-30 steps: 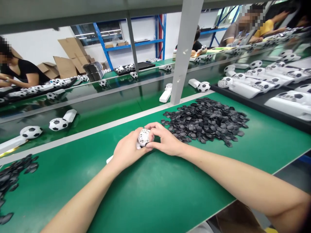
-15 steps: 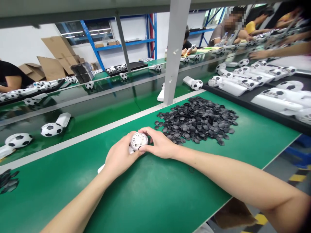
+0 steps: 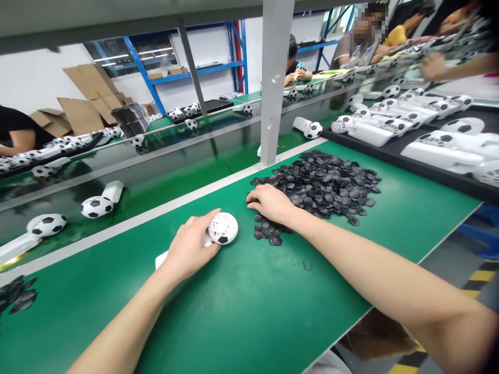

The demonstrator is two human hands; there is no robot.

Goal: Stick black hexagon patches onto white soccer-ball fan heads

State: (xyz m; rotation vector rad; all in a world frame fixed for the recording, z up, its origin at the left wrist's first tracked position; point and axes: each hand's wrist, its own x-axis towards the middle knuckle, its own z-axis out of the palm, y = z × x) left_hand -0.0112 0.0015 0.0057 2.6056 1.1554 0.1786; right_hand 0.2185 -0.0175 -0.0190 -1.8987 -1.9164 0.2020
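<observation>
My left hand (image 3: pixel 191 249) grips a white handheld fan (image 3: pixel 226 224) with a soccer-ball head. The round grille faces up, with one black pentagon near its lower edge and pale openings elsewhere. Its handle pokes out beneath my palm, mostly hidden. My right hand (image 3: pixel 271 201) is at the near-left edge of a heap of black pentagon pieces (image 3: pixel 323 182), fingers bent down and slightly apart, touching or just over the pieces. No piece shows clearly in its fingers. A few pieces lie loose below that hand.
A black tray (image 3: pixel 421 174) of soccer-ball fans stands at right. Further fans (image 3: pixel 96 206) lie along the belt behind the white rail (image 3: pixel 163 208). A grey post (image 3: pixel 273 93) rises behind the heap. Another small pile (image 3: pixel 19 296) sits far left. Co-workers sit across; one co-worker's hand (image 3: pixel 432 65) is upper right.
My right hand has left the fan head and moved right to the heap, with pieces now spread nearer me. My left hand keeps holding the fan. Fans on the belt have shifted right.
</observation>
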